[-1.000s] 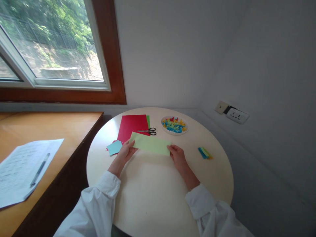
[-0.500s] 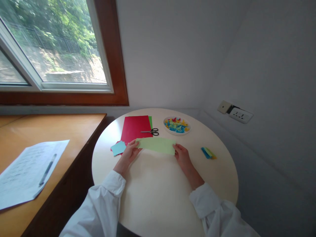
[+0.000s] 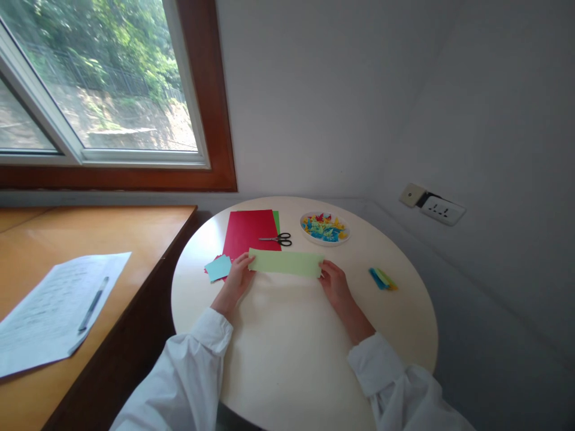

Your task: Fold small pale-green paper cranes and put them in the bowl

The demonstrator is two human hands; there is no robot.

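A long strip of light green paper (image 3: 286,263) stretches between my two hands above the round table. My left hand (image 3: 239,278) pinches its left end, and my right hand (image 3: 335,281) pinches the right end. Just beyond the strip lie scissors (image 3: 277,239) with dark handles, partly on a red sheet of paper (image 3: 250,230). A green sheet (image 3: 276,221) peeks out from under the red one. Beside my left hand is a small pile of cut light blue paper (image 3: 218,269), with red pieces showing beneath it.
At the back of the round table (image 3: 278,353) stands a white dish (image 3: 324,242) of colourful paper pieces. Folded blue, green and yellow papers (image 3: 383,279) lie at the right. On the wooden desk (image 3: 148,230) at left, a pen (image 3: 93,305) rests on written sheets (image 3: 49,317).
The green strip now hangs flatter and straighter between my hands, its right end slightly higher. Both hands keep hold of it. The whole view has shifted slightly.
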